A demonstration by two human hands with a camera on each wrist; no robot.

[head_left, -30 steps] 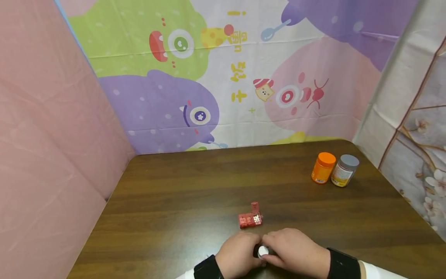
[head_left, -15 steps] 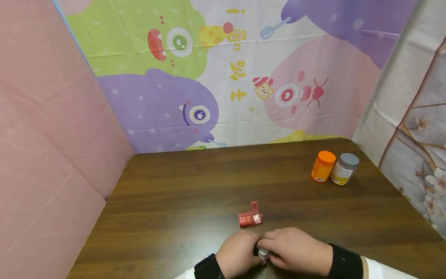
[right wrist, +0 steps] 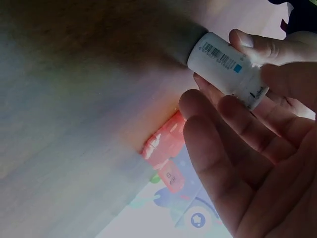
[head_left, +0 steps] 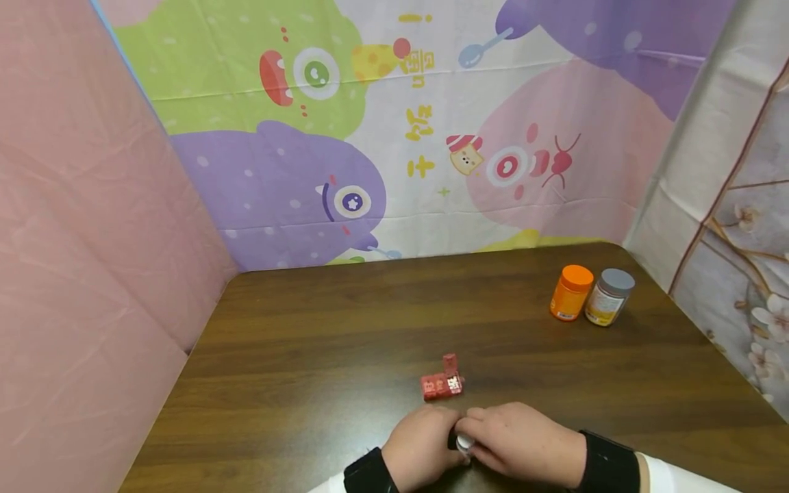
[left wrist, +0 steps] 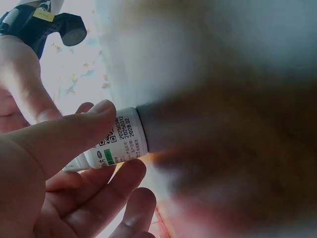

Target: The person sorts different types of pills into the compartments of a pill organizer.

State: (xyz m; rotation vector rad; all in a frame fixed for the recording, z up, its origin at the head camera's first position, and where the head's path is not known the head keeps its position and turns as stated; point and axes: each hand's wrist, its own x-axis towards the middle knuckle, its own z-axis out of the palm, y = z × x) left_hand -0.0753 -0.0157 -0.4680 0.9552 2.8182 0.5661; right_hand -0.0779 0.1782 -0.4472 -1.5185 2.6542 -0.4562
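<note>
A small white pill bottle [left wrist: 121, 139] with a printed label stands on the table between my hands. My left hand [head_left: 422, 441] grips its body between thumb and fingers, as the left wrist view shows. My right hand [head_left: 524, 441] pinches the white bottle cap [head_left: 465, 442] between thumb and forefinger. In the right wrist view, its other fingers [right wrist: 205, 148] extend beside the bottle. Just beyond the hands lies a red pill box [head_left: 440, 385]. One end lid stands up, and white pieces show in that compartment.
An orange bottle [head_left: 570, 294] and a grey-lidded bottle [head_left: 608, 298] stand side by side at the far right of the wooden table [head_left: 320, 329]. A cartoon-printed cloth [head_left: 425, 226] hangs behind the table, and a pink cloth [head_left: 105, 239] hangs at its left.
My right forefinger and thumb have shifted around the cap, and the forefinger has come over part of its top. My left hand keeps its grip on the bottle. The pill box stays put.
</note>
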